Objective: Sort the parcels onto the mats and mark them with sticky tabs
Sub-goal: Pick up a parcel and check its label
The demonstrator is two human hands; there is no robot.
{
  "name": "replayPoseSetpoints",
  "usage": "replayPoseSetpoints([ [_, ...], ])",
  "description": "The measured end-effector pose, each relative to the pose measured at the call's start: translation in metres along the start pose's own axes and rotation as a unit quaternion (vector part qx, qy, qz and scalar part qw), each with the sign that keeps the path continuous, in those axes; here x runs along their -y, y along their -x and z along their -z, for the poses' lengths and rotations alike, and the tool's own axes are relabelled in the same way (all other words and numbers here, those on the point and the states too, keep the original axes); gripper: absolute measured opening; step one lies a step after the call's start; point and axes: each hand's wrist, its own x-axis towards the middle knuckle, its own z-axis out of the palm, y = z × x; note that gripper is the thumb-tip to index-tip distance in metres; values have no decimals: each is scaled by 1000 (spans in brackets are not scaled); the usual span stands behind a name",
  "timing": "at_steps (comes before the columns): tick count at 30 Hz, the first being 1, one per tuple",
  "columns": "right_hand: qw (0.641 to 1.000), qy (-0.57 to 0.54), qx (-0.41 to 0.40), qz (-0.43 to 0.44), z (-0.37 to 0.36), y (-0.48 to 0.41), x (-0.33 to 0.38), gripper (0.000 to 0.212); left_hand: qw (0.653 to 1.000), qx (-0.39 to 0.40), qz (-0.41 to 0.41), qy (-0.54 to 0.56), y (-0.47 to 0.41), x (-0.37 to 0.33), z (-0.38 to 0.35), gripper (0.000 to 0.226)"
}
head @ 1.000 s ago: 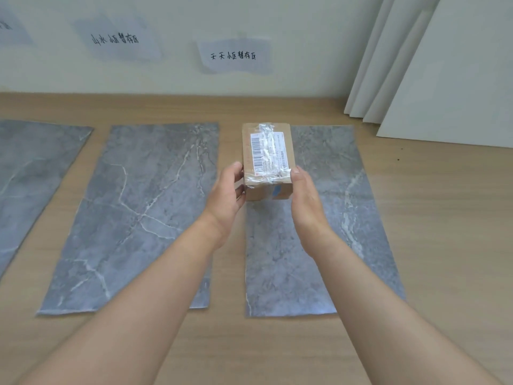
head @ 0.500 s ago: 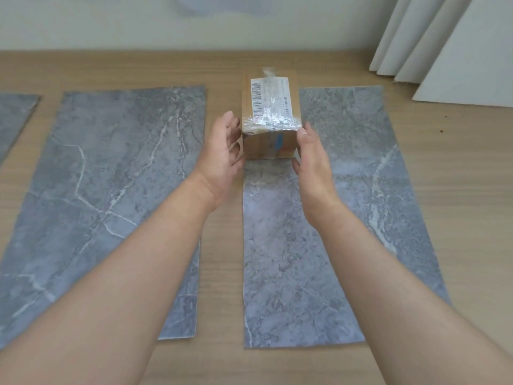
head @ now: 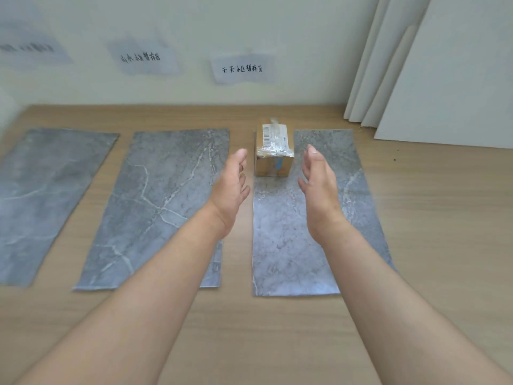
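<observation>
Parcel (head: 273, 165) label (head: 274, 137) unreadable; leftmost mat (head: 41, 195) cut off; far-left wall note (head: 27, 47) blurred

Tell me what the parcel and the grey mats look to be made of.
Parcel: brown matte cardboard, by its colour and square edges, with crinkled glossy clear tape over a white barcode label. Mats: thin sheets printed as grey marble, probably vinyl; low sheen, lying flat.

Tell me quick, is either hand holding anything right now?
Left hand: open, holding nothing, clear of the parcel.
Right hand: open, holding nothing, also clear of the parcel.
</observation>
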Motion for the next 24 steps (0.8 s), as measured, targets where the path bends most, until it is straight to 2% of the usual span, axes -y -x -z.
replayPoseSetpoints([
  [2,1000,-4,10,20,-1,29,20,51,1000,2,-15,2,33,-14,-1,89],
  [10,997,-25,38,67,-6,166,75,40,997,-7,-78,28,179,-50,8,56],
  [17,994,-18,54,88,-28,275,101,45,993,-22,-109,42,284,-66,49,50],
  [24,988,-7,74,132,-90,405,123,46,989,-27,-144,33,397,-82,133,55],
])
